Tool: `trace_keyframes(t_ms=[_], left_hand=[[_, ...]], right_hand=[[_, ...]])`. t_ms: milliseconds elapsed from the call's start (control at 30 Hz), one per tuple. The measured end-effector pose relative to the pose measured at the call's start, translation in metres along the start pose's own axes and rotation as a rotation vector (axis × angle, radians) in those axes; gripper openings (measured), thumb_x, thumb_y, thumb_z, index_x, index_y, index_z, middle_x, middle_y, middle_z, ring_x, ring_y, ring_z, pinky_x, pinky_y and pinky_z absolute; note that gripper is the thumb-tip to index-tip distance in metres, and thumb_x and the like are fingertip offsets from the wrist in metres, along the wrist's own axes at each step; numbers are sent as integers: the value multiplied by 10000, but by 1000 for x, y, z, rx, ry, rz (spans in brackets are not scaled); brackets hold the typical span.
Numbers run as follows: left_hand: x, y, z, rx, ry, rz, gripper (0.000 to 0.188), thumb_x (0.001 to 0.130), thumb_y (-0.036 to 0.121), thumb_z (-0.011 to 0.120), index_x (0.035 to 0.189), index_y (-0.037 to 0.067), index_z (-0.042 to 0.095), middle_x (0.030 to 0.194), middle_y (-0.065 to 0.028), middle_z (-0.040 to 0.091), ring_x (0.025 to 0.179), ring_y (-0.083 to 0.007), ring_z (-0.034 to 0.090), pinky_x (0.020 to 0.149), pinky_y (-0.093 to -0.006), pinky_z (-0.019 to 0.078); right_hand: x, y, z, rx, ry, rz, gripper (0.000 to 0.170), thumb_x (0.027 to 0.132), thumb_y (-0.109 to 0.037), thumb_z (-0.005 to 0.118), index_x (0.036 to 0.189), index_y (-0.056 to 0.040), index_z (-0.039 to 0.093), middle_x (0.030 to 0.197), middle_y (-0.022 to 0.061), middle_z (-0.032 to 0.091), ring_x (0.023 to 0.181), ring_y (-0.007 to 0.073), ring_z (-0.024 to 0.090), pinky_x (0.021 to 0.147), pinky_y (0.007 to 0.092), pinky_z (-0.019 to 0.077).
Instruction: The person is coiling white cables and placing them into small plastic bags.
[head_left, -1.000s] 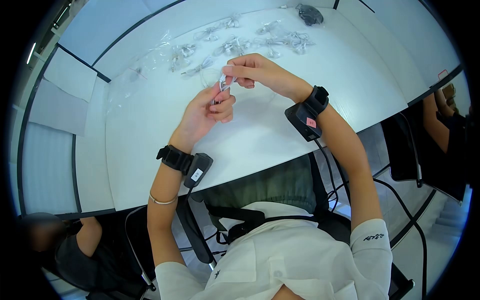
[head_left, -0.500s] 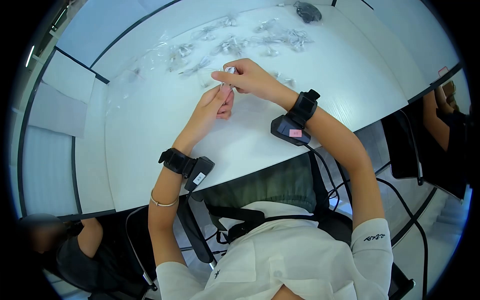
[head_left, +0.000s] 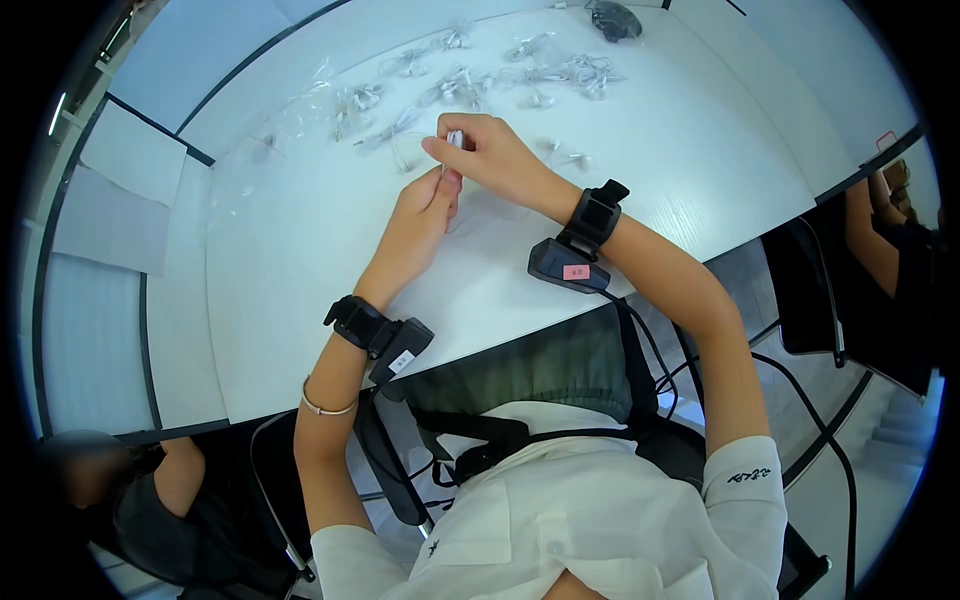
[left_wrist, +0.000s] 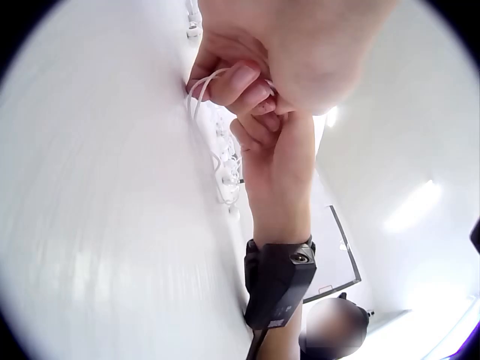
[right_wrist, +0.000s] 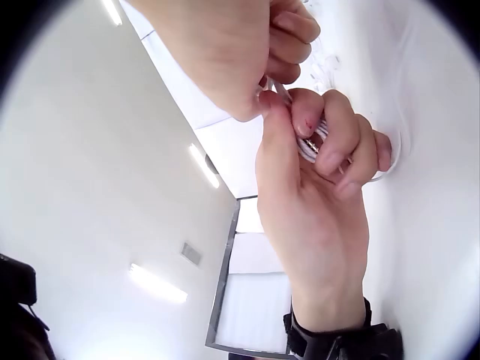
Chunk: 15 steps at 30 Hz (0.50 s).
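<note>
Both hands meet over the white table point(head_left: 300, 290), working on one thin white cable point(right_wrist: 307, 150). My left hand point(head_left: 412, 225) grips a small coiled bundle of it, with fingers curled round the turns. Just above, my right hand point(head_left: 495, 158) holds the upper part of the cable, whose white loops point(head_left: 456, 138) show between thumb and fingers. In the left wrist view a slack loop point(left_wrist: 196, 101) hangs out beside the fingers. The cable's ends are hidden in the hands.
Several bundles of white cable point(head_left: 460, 88) lie across the far part of the table. Clear plastic film point(head_left: 300, 105) lies at the left, and a dark wrapped bundle point(head_left: 614, 20) sits at the back. Low partitions point(head_left: 270, 60) border the table.
My right hand has turned and drawn in closer against the left hand, its wrist shifting left. My left fingers, earlier visible around the bundle, have turned away from the head view.
</note>
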<state>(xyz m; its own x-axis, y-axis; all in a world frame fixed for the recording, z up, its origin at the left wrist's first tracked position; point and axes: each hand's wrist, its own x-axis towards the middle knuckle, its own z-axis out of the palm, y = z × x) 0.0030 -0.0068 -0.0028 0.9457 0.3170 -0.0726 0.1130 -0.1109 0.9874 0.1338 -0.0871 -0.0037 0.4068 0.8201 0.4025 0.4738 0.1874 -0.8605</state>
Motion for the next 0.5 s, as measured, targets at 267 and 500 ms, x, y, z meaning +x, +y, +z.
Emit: trace_keyframes(t_ms=[267,500], left_hand=[[0,-3,1,-45,-4,61,320,950,340,383,848,46,459,667,34,369,570,-48,288,497,-205,271],[1,12,-8,-341,-289,30,371,944,330,345,940,-4,505,656,1,384,564,-92,308,563,-233,308]], right_hand=[[-1,-11,-4,-4,-23,-85,261,876,-239,521,733,-30,461,536,42,478,491,78,383,457,251,300],[-1,-21,-17,162,-209,-34,255,905,-230,490,730,-60,415,555,8,494,428,49,440,403,197,316]])
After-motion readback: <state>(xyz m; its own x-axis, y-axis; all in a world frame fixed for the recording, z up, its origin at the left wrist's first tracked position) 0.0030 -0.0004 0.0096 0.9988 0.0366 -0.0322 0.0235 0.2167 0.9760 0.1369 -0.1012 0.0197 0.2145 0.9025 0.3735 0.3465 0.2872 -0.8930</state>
